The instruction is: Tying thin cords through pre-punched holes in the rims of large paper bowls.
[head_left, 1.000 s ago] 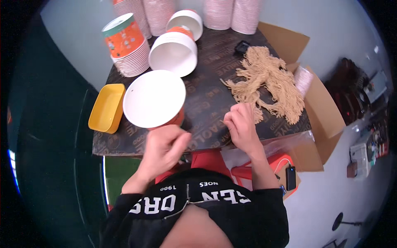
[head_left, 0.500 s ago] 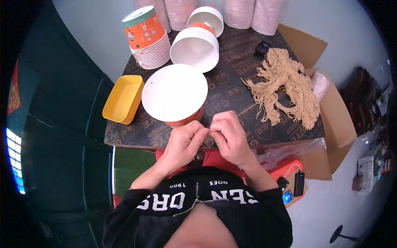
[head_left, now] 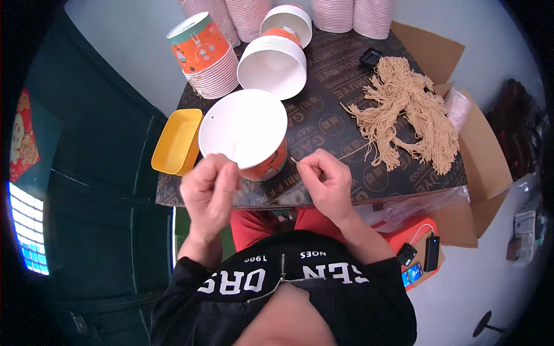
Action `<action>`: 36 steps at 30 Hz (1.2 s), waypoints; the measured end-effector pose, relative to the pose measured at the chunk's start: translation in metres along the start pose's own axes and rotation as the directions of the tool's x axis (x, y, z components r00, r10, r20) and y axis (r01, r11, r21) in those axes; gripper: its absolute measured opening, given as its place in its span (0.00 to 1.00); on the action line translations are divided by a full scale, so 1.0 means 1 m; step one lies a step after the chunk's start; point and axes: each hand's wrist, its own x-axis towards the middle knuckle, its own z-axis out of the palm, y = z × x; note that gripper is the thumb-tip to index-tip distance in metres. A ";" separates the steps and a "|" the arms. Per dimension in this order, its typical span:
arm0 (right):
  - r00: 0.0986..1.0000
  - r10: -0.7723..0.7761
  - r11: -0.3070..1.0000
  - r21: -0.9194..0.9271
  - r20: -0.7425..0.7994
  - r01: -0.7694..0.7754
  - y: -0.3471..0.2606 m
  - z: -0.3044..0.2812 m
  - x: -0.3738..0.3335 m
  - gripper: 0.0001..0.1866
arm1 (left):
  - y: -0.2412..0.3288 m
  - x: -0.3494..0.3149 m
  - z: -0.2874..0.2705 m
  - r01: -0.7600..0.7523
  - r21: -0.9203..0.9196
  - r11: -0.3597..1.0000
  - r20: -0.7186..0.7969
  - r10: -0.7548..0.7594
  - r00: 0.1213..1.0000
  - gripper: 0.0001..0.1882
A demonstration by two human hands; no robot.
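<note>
Right hand point(head_left: 325, 180): pinching thin beige cord point(head_left: 353, 152).
Left hand point(head_left: 210, 187): curled; cannot tell if gripping.
Round orange-white paper bucket point(head_left: 245, 128): left hand's one o'clock.

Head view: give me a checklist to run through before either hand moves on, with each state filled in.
1. Strand pinched in the right hand: ok, a short end pokes out past the fingertips.
2. Strand free of the tan cord bundle: not ok, it runs back to the bundle.
3. Left hand holding a strand: cannot tell, any strand there is too fine to make out.
4. White-lined bucket standing mouth up: ok.
5. Dark spot on its inner wall uncovered: ok.
6. Yellow tray apart from both hands: ok.
</note>
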 end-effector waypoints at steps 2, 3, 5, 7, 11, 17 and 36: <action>0.999 0.041 0.998 0.053 -0.005 -0.040 0.004 0.002 0.004 0.04 | 0.001 0.014 -0.007 0.012 0.095 0.995 0.014 -0.013 1.000 0.08; 0.999 0.048 0.998 0.048 0.005 -0.049 0.005 0.003 0.007 0.04 | 0.003 0.022 -0.011 0.045 0.164 0.985 0.020 -0.049 0.999 0.07; 0.998 0.054 0.997 0.048 0.013 -0.055 0.005 0.006 0.011 0.04 | 0.000 0.038 -0.015 0.105 0.242 0.965 0.136 -0.141 0.980 0.05; 0.990 0.136 0.988 0.077 0.024 -0.137 0.001 0.006 0.013 0.04 | -0.005 0.053 -0.017 0.114 0.322 0.940 0.286 -0.211 0.934 0.06; 0.990 0.142 0.990 -0.011 0.028 -0.141 -0.004 0.006 0.020 0.04 | -0.016 0.071 -0.015 0.117 0.343 0.932 0.509 -0.289 0.811 0.08; 0.983 0.174 0.984 0.016 0.054 -0.175 -0.002 0.009 0.026 0.04 | -0.027 0.078 -0.008 0.106 0.283 0.953 0.590 -0.260 0.764 0.11; 0.995 0.083 0.991 -0.111 0.059 -0.076 0.000 0.015 0.032 0.04 | -0.033 0.083 0.004 0.062 0.299 0.952 0.670 -0.256 0.697 0.14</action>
